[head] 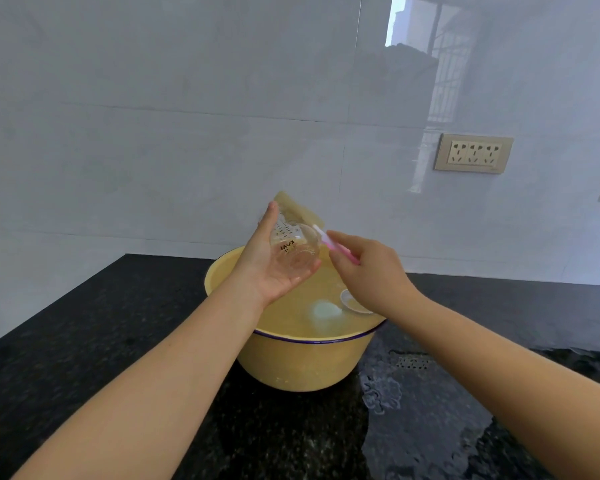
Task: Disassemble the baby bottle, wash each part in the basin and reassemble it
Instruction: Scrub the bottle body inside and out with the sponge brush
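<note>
Left hand [271,271] grips the bottle [293,245] over the basin [309,365], right hand [371,271] pinches the brush [326,239] at 3 o'clock; I'd scrub gently.

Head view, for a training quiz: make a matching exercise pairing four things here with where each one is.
Things:
1. bottle
2. brush
3. basin
4. socket

Places:
A. on the wall
B. in the left hand
C. on the counter
D. in the right hand

Pairs: 1-B, 2-D, 3-C, 4-A
</note>
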